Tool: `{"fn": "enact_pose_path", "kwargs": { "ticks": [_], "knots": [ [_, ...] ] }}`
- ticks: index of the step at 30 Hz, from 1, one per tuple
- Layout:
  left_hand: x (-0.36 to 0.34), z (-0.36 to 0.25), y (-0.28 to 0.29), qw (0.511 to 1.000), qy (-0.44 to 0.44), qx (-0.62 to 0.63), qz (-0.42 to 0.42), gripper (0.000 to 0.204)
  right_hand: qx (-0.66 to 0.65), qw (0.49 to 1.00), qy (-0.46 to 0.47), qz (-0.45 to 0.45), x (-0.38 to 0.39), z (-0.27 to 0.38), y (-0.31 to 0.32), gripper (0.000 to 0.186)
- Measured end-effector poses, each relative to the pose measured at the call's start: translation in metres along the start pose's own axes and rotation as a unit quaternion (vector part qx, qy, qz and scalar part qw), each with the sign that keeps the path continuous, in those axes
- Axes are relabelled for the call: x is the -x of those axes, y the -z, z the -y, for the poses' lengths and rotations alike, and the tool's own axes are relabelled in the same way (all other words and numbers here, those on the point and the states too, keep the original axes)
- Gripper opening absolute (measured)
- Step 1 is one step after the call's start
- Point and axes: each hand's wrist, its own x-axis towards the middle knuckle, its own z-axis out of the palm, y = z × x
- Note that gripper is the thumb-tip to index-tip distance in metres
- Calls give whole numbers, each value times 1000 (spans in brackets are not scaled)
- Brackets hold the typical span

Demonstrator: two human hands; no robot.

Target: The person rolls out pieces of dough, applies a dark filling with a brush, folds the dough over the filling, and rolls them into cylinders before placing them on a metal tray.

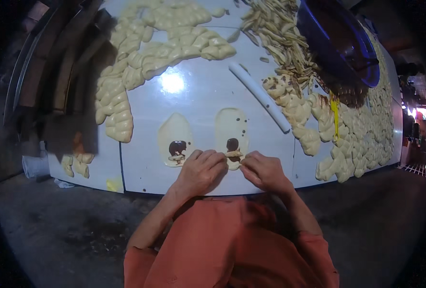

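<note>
Left hand and right hand, half-curled, at either end of a pale strip on flattened dough, grip unclear.

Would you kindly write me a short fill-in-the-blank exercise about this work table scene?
1. The flattened dough ovals before the person number ____.
2. The left hand and right hand are at the dough oval on the person's ____.
3. The slim utensil near the basin is coloured ____.
Missing words: two; right; yellow.

Two dough ovals, one rod
</note>
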Motion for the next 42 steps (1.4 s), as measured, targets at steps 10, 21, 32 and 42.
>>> {"fn": "enact_pose_path", "kwargs": {
  "ticks": [10, 21, 32, 42],
  "knots": [
    [-25, 4, 13, 976, 209, -16, -51, 13, -73, 978, -176, -84, -23, -6, 2, 12],
    [-32, 7, 19, 996, 79, -11, 25, 18, 74, 997, 13, 5, -22, -19, 5, 31],
    [-31, 25, 18, 990, 138, 22, -11, 23, -28, 988, -147, -39, -40, -13, 9, 15],
    [-34, 49, 19, 997, 66, -42, -14, 19, 91, 996, 4, -23, -39, -37, 6, 23]
  ]
}}
